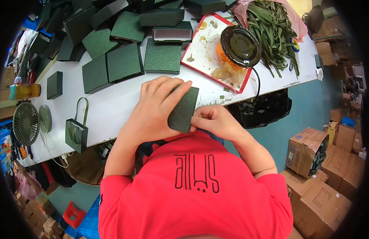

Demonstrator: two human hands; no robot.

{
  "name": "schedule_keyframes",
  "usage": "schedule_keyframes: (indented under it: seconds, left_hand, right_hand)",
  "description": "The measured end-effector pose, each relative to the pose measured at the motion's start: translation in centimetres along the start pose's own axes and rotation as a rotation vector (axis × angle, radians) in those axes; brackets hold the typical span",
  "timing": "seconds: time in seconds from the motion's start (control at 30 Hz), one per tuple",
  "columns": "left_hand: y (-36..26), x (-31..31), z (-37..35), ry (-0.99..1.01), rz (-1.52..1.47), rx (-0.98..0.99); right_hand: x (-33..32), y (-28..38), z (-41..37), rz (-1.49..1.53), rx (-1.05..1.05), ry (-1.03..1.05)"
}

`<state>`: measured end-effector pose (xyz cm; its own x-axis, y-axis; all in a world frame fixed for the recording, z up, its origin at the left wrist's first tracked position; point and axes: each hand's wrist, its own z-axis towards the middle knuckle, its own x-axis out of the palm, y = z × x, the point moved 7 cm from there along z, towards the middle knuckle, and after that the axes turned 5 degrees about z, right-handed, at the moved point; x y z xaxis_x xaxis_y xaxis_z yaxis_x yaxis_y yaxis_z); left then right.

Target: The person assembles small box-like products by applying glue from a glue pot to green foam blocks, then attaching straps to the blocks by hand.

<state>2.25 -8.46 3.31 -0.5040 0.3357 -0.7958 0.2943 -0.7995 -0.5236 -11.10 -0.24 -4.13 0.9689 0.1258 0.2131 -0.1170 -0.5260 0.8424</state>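
The flat dark green bumpy cardboard piece (185,111) stands at the white counter's (112,107) near edge, long side pointing away, left hand (154,109) wrapped over it, right hand (216,119) pinching its bottom corner.

Green box lid (183,109) — matt, grainy paper, smooth white table (112,107)

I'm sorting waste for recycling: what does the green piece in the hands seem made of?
Held by left hand and right hand, the green piece looks like stiff card in matte paper: flat, with fine pebbled grain. Possibly leatherette.
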Motion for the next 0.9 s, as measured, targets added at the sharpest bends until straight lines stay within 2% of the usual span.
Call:
schedule_keyframes:
  seconds: [0.23,0.3,0.37,0.43,0.53,0.63,0.67,0.8,0.9]
  left_hand:
    - [1.1,-1.2,-0.2,-0.116,0.015,-0.084]
    - [1.1,-1.4,-0.1,-0.181,0.002,-0.078]
    - [0.8,-1.4,0.0,-0.224,-0.012,-0.073]
    - [0.5,-1.3,0.2,-0.242,-0.028,-0.066]
    - [-0.1,-0.9,0.5,-0.206,-0.030,-0.038]
    - [-0.1,-0.8,0.3,-0.187,-0.013,-0.055]
    - [0.1,-0.8,0.1,-0.176,0.007,-0.073]
    - [1.1,-0.9,-1.2,-0.137,0.081,-0.117]
    - [1.8,-0.8,-2.3,-0.130,0.103,-0.153]
  right_hand:
    - [-2.0,3.1,-3.8,0.150,-0.390,-0.366]
    - [-1.8,2.2,-4.6,0.072,-0.449,-0.237]
    - [0.2,1.5,-3.8,0.022,-0.269,-0.080]
    - [1.3,-0.1,-3.0,0.150,0.115,0.020]
    - [1.3,-1.7,-2.1,0.494,-0.029,0.007]
    - [-0.2,-0.9,-2.5,0.904,-0.133,-0.241]
    - [-1.2,-1.5,-2.3,0.994,-0.178,-0.240]
    - [-4.5,-2.0,-3.0,1.156,-0.329,-0.322]
    - [-6.4,-1.6,-3.7,1.128,-0.376,-0.509]
